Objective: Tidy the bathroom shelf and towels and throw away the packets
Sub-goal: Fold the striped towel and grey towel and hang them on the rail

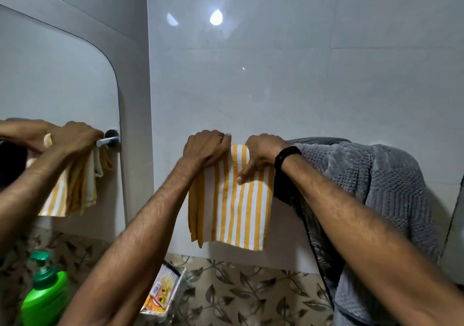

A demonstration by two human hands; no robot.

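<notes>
on the rail — yellow-striped towel (236, 200) hangs folded, both hands gripping top.

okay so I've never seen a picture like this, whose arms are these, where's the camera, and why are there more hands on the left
There is one picture, from a wide-angle camera worn on a person's head, looking forward and down, so the arms reach out from beneath it. No machine here, just two bare hands. The left hand and the right hand both grip the top of a yellow-striped towel hanging against the wall. The rail it presumably hangs on is hidden. A grey towel hangs beside it on the right. The extra hands on the left are a reflection in the mirror, which also shows the end of a rail. Lower down are a green pump bottle and a packet.
</notes>
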